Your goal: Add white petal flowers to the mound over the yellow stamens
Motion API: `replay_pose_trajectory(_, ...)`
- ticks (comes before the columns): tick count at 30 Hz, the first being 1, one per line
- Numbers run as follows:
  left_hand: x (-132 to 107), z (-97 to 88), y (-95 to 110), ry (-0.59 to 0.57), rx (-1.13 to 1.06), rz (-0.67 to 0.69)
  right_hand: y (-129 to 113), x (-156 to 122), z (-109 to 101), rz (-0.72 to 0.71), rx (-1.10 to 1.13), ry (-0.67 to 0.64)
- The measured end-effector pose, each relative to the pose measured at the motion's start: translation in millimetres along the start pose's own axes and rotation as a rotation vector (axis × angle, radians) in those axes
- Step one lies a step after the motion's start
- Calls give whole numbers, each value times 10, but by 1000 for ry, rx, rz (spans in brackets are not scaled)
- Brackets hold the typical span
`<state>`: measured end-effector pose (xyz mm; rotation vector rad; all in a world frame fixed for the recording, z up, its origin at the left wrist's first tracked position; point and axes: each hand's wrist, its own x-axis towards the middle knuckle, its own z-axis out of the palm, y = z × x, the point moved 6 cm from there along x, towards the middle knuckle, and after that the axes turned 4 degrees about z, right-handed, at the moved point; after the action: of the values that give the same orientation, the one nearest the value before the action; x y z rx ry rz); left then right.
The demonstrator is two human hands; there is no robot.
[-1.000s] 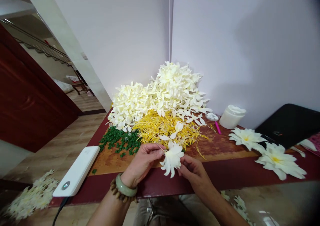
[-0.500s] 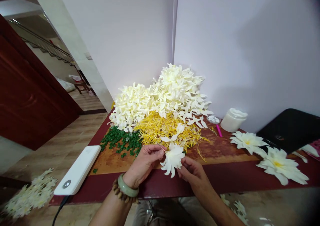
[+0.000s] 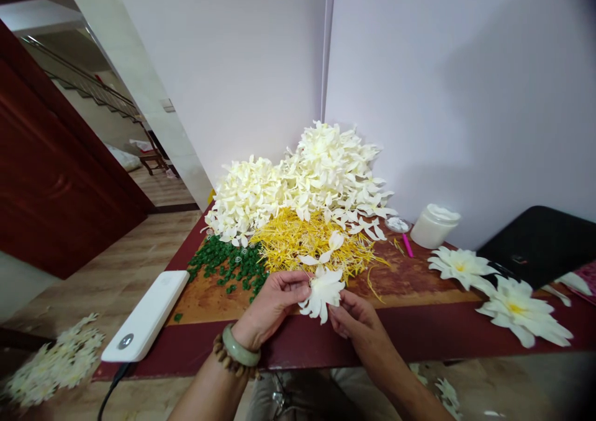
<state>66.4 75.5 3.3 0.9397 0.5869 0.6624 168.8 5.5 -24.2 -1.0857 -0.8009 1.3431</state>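
Between my two hands is a white artificial flower [image 3: 322,294], held above the table's front edge. My left hand [image 3: 284,297] is closed, pinching the flower at its left side near the base. On the other side, my right hand [image 3: 354,318] has its fingertips pressed on the right-hand petals. Just beyond the flower lies a heap of yellow stamens [image 3: 298,241]. Small green plastic pieces [image 3: 228,262] are spread left of the stamens. Behind them rises a large pile of white petals [image 3: 321,166].
At the left edge of the table [image 3: 419,328] lies a white power bank [image 3: 146,315] with a black cable. Toward the right are a white jar [image 3: 435,225], a pink pen-like stick [image 3: 408,245], two assembled flowers [image 3: 524,309] and a black flat object [image 3: 540,244]. More flowers [image 3: 58,359] lie low at left.
The flower has tipped slightly and moved up a little between my fingers. My right fingertips have shifted slightly along its petals; my left hand keeps its pinch.
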Motion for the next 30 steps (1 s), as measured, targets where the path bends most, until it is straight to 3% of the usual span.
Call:
replay_pose_trajectory(6, 15, 2, -15, -21, 30, 0, 11, -12, 4, -2, -15, 1)
replay_pose_trajectory(12, 48, -16, 44, 28, 23, 66, 6, -7, -10, -4, -39, 10)
replay_pose_trajectory(20, -60, -420, 478, 266, 9, 289, -7, -79, -149, -41, -143, 36)
replay_pose_trajectory(23, -183, -501, 486, 284, 243, 258, 4, -84, -262, -32, -123, 79)
replay_pose_trajectory(27, -297, -412, 165, 77, 681, 128, 12, -65, -364, -36, -61, 126)
replay_pose_trajectory(30, -332, -396, -17, 77, 869, 151, 34, -57, -392, -46, -31, 136)
